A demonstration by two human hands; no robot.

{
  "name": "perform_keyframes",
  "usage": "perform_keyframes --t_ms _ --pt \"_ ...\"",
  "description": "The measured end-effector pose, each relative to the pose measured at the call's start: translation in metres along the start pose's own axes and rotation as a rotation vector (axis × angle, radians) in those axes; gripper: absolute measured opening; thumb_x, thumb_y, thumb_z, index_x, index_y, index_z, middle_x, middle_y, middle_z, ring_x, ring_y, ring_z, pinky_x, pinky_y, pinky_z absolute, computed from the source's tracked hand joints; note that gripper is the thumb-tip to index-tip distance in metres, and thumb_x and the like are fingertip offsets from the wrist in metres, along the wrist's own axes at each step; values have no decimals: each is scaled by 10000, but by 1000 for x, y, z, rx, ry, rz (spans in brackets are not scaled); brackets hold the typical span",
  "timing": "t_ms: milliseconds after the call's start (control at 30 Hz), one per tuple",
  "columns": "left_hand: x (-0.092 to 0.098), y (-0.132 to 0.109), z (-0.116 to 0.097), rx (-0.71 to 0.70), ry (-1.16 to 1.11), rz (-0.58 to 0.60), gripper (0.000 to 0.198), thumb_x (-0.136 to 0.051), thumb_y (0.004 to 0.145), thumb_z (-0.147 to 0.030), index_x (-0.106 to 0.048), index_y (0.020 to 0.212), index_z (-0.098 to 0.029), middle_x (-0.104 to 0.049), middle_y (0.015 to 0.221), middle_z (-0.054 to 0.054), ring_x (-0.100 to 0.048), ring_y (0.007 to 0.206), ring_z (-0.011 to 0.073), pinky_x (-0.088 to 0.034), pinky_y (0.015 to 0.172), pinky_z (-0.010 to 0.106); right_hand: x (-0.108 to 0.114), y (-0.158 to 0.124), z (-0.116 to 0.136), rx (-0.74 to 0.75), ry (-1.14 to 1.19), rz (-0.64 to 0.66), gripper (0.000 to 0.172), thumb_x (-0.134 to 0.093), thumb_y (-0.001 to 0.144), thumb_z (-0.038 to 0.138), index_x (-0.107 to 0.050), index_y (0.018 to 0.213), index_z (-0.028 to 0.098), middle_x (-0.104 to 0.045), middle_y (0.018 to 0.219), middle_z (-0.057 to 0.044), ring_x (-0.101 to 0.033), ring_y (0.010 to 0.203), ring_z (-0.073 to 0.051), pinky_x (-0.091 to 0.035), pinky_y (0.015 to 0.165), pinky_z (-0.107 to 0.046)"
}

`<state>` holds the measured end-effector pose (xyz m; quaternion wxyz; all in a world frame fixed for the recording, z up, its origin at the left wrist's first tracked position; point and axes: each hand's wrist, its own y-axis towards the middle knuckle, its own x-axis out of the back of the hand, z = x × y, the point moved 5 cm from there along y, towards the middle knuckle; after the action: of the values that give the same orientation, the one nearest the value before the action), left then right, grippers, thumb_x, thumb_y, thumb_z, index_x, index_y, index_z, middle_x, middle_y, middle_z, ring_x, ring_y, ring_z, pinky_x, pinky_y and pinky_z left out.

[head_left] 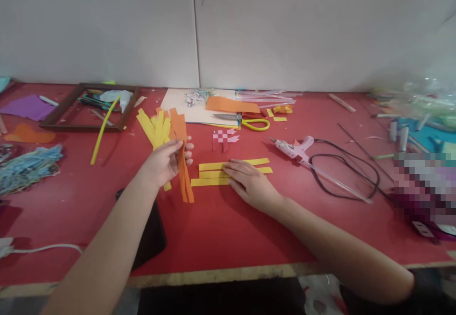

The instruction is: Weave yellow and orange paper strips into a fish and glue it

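Note:
My left hand [166, 160] is closed round a bunch of orange paper strips [187, 177]. Just behind it shows a fan of yellow paper strips [156, 129]; whether these lie on the table or are partly in the hand, I cannot tell. My right hand [249, 184] lies flat, fingers stretched out, across three yellow strips [210, 174] set side by side on the red table. Beyond the strips sits a pink checkered woven paper fish [223, 137]. Scissors with yellow handles [254, 124] lie behind it, near an orange paper piece [231, 104].
To the right is a pink glue gun [292, 149] with a coiled black cord [377, 177]. A dark phone [151, 234] lies under my left forearm. A brown frame [64, 127] with tools inside and a yellow strip [103, 134] are at left. Clear sticks [267, 97] lie at the back.

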<state>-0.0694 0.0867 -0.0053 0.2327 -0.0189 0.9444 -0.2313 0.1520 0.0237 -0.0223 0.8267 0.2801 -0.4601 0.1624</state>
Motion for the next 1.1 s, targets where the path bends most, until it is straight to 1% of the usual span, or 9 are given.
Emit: perform_keyframes --t_ms 133,267,367,500,667,733,833,967,1100 --pt "-1 -8 1 29 61 7 215 -443 937 -60 -648 891 -109 -700 685 22 -630 525 106 -536 509 229 2 -4 7 22 -10 22 352 -461 968 212 -646 1261 147 -654 1311 -116 -556 1288 -263 -464 1107 -477" --pt "1 -15 0 -13 400 -20 68 -547 928 -204 -594 933 -155 -765 899 76 -698 768 161 -515 561 224 1 -10 15 55 2 81 376 -442 960 169 -633 1284 164 -642 1330 -105 -545 1300 -253 -479 1096 -463" --pt "7 -15 -7 -164 808 -98 184 -544 924 -329 -544 1053 -197 -765 1021 89 -696 883 215 -493 590 260 4 -13 18 92 15 78 378 -447 949 136 -639 1274 160 -652 1309 -116 -551 1289 -255 -492 1082 -461" --pt "14 -13 -18 -349 1382 -249 246 -457 933 -297 -555 1137 -200 -769 979 80 -684 927 268 -488 716 330 20 -14 16 118 6 18 321 -466 949 144 -669 1198 140 -639 1306 -149 -552 1278 -271 -514 1047 -472" --pt "10 -21 -27 -607 1825 -505 337 -472 918 -296 -608 1168 -116 -694 1081 194 -630 1023 372 -470 838 449 49 -18 -7 85 -35 -65 235 -515 945 164 -683 1108 189 -701 1174 -106 -627 1161 -236 -548 985 -428" --pt "0 -29 -26 -754 1874 -527 364 -484 921 -320 -620 1183 -107 -661 1138 203 -597 1063 381 -461 875 465 57 -21 -18 49 -45 -98 199 -532 943 168 -688 1064 197 -724 1104 -86 -659 1091 -218 -566 945 -395" --pt "-20 -43 -18 -906 1806 -355 338 -483 939 -315 -636 1184 -140 -673 1157 140 -589 1073 331 -461 909 433 63 -24 -30 15 -58 -122 171 -551 941 182 -690 1036 208 -742 1033 -63 -679 1022 -208 -573 907 -377" --pt "-41 -61 -4 -896 1711 -79 265 -497 951 -356 -686 1019 -182 -709 1041 103 -618 978 292 -477 838 406 62 -26 -37 21 -49 -114 137 -575 935 232 -701 990 229 -752 967 -52 -694 945 -213 -576 855 -369" --pt "-51 -70 14 -894 1588 523 189 -547 936 -295 -687 1036 -216 -709 1059 69 -621 978 240 -478 840 357 56 -24 -41 -5 -22 -88 157 -572 939 286 -721 942 239 -749 918 -58 -693 890 -219 -578 795 -369"
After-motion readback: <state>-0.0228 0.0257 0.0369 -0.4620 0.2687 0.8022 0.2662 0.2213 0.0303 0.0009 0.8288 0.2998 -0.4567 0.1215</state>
